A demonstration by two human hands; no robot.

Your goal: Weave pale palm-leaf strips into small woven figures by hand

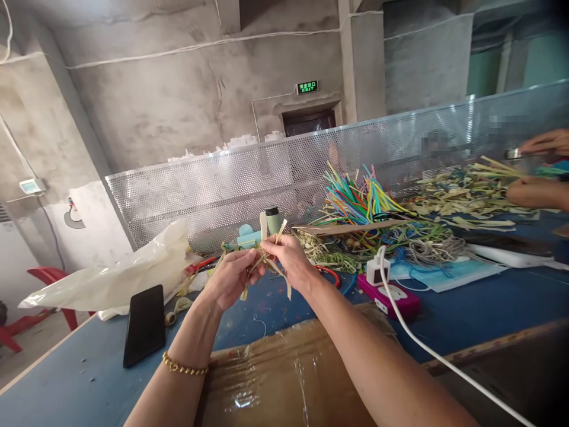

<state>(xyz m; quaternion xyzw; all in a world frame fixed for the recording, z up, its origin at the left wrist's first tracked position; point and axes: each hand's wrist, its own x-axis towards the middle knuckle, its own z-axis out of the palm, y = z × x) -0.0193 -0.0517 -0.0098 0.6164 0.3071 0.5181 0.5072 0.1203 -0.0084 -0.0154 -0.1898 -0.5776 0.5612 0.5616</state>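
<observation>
Pale yellow-green strips (264,226) are pinched between my two hands above the blue table, their ends sticking up and hanging down. They look crossed or knotted at the middle, but fingers hide the exact spot. My left hand (235,274) is closed on the strips, a beaded gold bracelet at its wrist. Thumb and fingers of my right hand (292,261) are pressed together on the same strips, close beside the left. Just behind the hands stand a green bottle with a black cap (272,219) and a light blue object (249,237).
Brown cardboard (267,373) lies under my forearms. A black phone (144,326) and plastic bag (133,273) are left. Coloured cords (360,193), a magenta power strip (402,303) and a white cable are right. A co-worker's hands (546,142) work far right, before a perforated screen (222,184).
</observation>
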